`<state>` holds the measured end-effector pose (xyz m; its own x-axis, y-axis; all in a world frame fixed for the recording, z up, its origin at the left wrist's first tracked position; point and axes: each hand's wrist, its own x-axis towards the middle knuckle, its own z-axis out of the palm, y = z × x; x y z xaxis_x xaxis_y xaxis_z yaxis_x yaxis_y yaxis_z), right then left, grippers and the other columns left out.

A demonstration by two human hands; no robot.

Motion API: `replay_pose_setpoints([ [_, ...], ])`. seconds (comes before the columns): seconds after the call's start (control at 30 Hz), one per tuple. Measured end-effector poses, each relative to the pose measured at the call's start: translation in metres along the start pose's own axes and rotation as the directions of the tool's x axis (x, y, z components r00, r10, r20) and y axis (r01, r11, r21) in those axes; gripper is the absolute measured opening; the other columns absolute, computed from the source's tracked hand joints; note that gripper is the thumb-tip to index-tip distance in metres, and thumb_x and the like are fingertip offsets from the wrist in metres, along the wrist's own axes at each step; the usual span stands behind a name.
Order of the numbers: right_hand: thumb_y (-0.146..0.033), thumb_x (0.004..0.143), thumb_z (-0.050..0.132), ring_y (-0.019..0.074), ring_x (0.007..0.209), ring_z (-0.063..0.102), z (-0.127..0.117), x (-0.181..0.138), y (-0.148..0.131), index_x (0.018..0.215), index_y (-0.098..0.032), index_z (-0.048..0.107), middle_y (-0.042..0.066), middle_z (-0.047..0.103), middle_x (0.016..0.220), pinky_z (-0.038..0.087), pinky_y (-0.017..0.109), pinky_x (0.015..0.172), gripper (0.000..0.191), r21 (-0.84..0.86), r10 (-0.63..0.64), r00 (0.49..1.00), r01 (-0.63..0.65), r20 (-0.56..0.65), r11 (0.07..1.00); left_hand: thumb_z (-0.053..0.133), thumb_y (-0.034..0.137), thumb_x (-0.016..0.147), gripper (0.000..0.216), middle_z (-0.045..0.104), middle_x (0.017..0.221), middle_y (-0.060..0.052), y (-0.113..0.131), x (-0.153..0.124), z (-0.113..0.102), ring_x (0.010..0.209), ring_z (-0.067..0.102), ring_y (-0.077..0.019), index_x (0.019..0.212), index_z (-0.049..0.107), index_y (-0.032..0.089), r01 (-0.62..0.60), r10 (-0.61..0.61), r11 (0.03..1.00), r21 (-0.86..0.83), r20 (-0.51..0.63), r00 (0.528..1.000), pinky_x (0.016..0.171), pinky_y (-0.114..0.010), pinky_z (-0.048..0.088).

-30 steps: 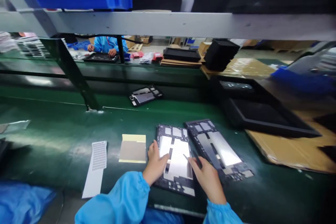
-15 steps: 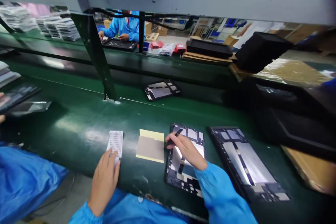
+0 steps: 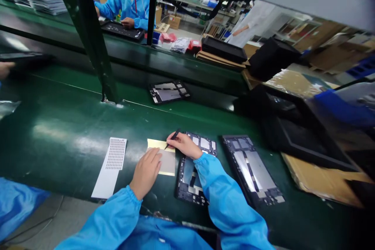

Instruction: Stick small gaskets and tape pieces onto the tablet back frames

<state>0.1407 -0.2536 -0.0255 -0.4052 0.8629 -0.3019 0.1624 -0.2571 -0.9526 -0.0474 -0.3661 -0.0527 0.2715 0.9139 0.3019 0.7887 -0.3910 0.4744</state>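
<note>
My left hand (image 3: pixel 145 172) lies with outstretched fingers on the left part of a beige sheet (image 3: pixel 167 163) with yellow edges. In my right hand (image 3: pixel 187 145) is a pair of black tweezers (image 3: pixel 175 134), pinched between the fingers. Its tip points down at the sheet's upper yellow strip, close to my left fingertips; whether it touches cannot be made out. Partly under my right wrist lies an opened tablet (image 3: pixel 187 175) with its inside showing. Left of my left hand rests a white label sheet (image 3: pixel 115 155) with rows of small printed marks.
A second opened tablet (image 3: pixel 252 172) lies to the right, and another (image 3: pixel 169 92) farther back. Black trays (image 3: pixel 304 129) and cardboard (image 3: pixel 310 179) stand at the right. A green post (image 3: pixel 88 39) rises from the bench. Across it, a person in blue (image 3: pixel 129 4) handles a black panel.
My left hand has left the label sheet and moved right onto the beige sheet. My right hand has brought the tweezers left over that sheet. The camera view has shifted and tilted.
</note>
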Motion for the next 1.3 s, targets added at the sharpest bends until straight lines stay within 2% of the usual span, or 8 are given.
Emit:
replay_pose_setpoints([
  [0.37, -0.06, 0.065, 0.083, 0.0163, 0.067, 0.07, 0.002, -0.011, -0.01, 0.078, -0.019, 0.066, -0.001, 0.068, 0.069, 0.06, 0.032, 0.072, 0.047, 0.035, -0.059, 0.998, 0.06, -0.028, 0.998, 0.047, 0.01, 0.091, 0.045, 0.066, 0.125, -0.013, 0.009, 0.009, -0.003, 0.117, 0.062, -0.0293, 0.133, 0.06, 0.018, -0.005, 0.004, 0.993, 0.121, 0.013, 1.0, 0.099, -0.045, 0.053],
  [0.57, -0.052, 0.077, 0.078, 0.0215, 0.079, 0.073, -0.024, -0.102, -0.011, 0.087, -0.021, 0.068, 0.006, 0.076, 0.085, 0.061, 0.038, 0.078, 0.034, 0.039, -0.073, 0.974, 0.083, -0.212, 0.996, 0.051, 0.021, 0.096, 0.036, 0.063, 0.132, -0.014, 0.012, 0.003, -0.01, 0.125, 0.058, -0.0305, 0.131, 0.059, 0.018, -0.088, 0.089, 0.996, 0.029, -0.043, 0.995, 0.105, -0.047, 0.05],
  [0.67, -0.052, 0.079, 0.077, 0.0237, 0.082, 0.073, -0.031, -0.145, 0.006, 0.085, -0.022, 0.069, 0.007, 0.076, 0.085, 0.06, 0.039, 0.078, 0.032, 0.008, -0.049, 0.962, 0.053, -0.27, 0.999, 0.067, 0.047, 0.088, 0.046, 0.058, 0.139, -0.016, 0.033, -0.006, -0.007, 0.132, 0.053, -0.0341, 0.125, 0.06, 0.02, -0.255, 0.269, 0.954, -0.16, 0.071, 0.961, 0.108, -0.052, 0.047],
  [0.73, -0.055, 0.079, 0.076, 0.0246, 0.084, 0.073, -0.033, -0.161, 0.018, 0.084, -0.022, 0.068, 0.007, 0.076, 0.084, 0.06, 0.039, 0.077, 0.034, 0.003, -0.052, 0.954, 0.055, -0.295, 0.998, 0.075, 0.048, 0.082, 0.05, 0.057, 0.14, -0.016, 0.05, -0.013, -0.001, 0.132, 0.053, -0.034, 0.121, 0.06, 0.021, -0.316, 0.361, 0.918, -0.238, 0.174, 0.916, 0.107, -0.052, 0.049],
  [0.87, -0.06, 0.078, 0.074, 0.0257, 0.083, 0.073, -0.038, -0.159, 0.032, 0.082, -0.022, 0.067, 0.007, 0.076, 0.082, 0.059, 0.042, 0.082, 0.039, -0.004, -0.089, 0.929, 0.094, -0.36, 0.996, 0.079, 0.031, 0.08, 0.039, 0.062, 0.131, -0.015, 0.068, -0.017, 0.015, 0.127, 0.058, -0.0314, 0.113, 0.06, 0.021, -0.285, 0.332, 0.934, -0.216, 0.232, 0.914, 0.104, -0.048, 0.052],
  [1.0, -0.062, 0.076, 0.075, 0.0248, 0.082, 0.072, -0.045, -0.137, 0.03, 0.083, -0.022, 0.066, 0.006, 0.076, 0.082, 0.058, 0.042, 0.084, 0.041, 0.015, -0.122, 0.913, 0.139, -0.388, 0.99, 0.076, 0.031, 0.084, 0.036, 0.061, 0.134, -0.015, 0.063, 0.004, 0.026, 0.128, 0.058, -0.0322, 0.114, 0.059, 0.021, -0.258, 0.294, 0.949, -0.182, 0.214, 0.931, 0.104, -0.049, 0.052],
  [1.17, -0.057, 0.078, 0.076, 0.0217, 0.081, 0.071, -0.051, -0.127, 0.027, 0.087, -0.021, 0.067, 0.005, 0.074, 0.084, 0.057, 0.04, 0.083, 0.037, 0.003, -0.167, 0.944, 0.175, -0.285, 0.985, 0.063, 0.029, 0.093, 0.027, 0.057, 0.141, -0.016, 0.052, 0.032, 0.033, 0.136, 0.051, -0.0311, 0.117, 0.059, 0.018, -0.28, 0.299, 0.948, -0.152, 0.126, 0.946, 0.11, -0.05, 0.047],
  [1.3, -0.056, 0.08, 0.074, 0.0212, 0.08, 0.069, -0.057, -0.134, 0.035, 0.086, -0.021, 0.068, 0.005, 0.072, 0.084, 0.057, 0.038, 0.081, 0.037, -0.056, -0.167, 0.949, 0.157, -0.266, 0.986, 0.053, 0.027, 0.099, 0.019, 0.066, 0.128, -0.011, 0.053, 0.029, 0.031, 0.122, 0.062, -0.0263, 0.109, 0.067, 0.019, -0.349, 0.356, 0.933, -0.089, 0.072, 0.932, 0.103, -0.042, 0.053],
])
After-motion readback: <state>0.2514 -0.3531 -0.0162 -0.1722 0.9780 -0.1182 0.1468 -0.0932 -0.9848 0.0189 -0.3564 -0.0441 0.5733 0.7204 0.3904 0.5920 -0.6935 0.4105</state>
